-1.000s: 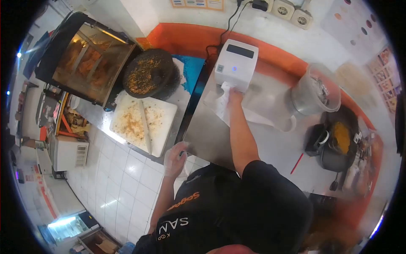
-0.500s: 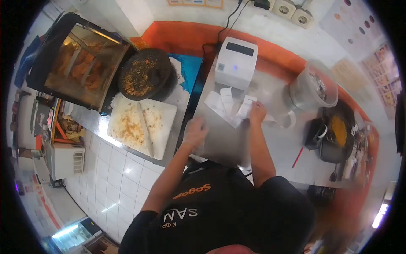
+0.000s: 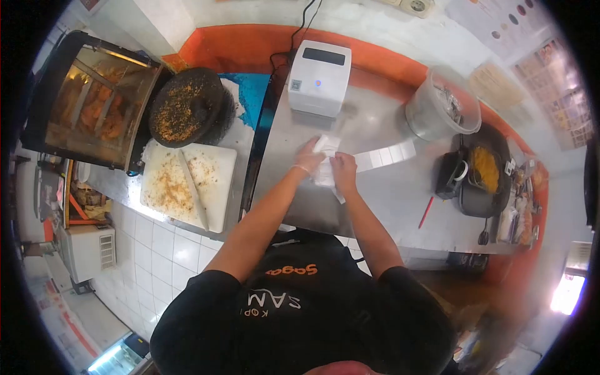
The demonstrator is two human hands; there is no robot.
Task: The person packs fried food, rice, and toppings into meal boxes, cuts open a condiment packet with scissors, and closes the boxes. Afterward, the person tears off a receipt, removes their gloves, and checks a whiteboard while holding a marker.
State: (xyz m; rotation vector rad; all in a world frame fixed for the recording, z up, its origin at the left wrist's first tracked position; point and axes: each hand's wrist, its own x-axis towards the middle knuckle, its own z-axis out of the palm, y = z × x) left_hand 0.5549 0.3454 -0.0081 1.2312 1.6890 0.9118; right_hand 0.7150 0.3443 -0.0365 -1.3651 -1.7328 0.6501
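Note:
My left hand (image 3: 308, 157) is closed on the left side of a white label strip (image 3: 325, 161) above the steel counter. Close beside it, my right hand (image 3: 344, 171) pinches the strip's right side, fingers curled. The part between my hands looks bunched or folded over; the exact layers cannot be made out. A flat length of white labels (image 3: 386, 156) runs off to the right of my right hand along the counter. Just behind my hands stands a white label printer (image 3: 319, 81) with a small light lit on its top.
At left, a knife (image 3: 192, 187) lies on a crumb-covered white cutting board (image 3: 219, 162), beside a dark stone mortar (image 3: 181, 109) and a glass food warmer (image 3: 94, 103). To the right are a clear bucket (image 3: 431, 115), a red pen (image 3: 426, 212) and a black pan (image 3: 478, 203) holding yellow food.
My left hand has moved forward from the counter's edge onto the labels. My right hand has come in beside it. The labels, spread out before, are gathered between my hands; the view has shifted.

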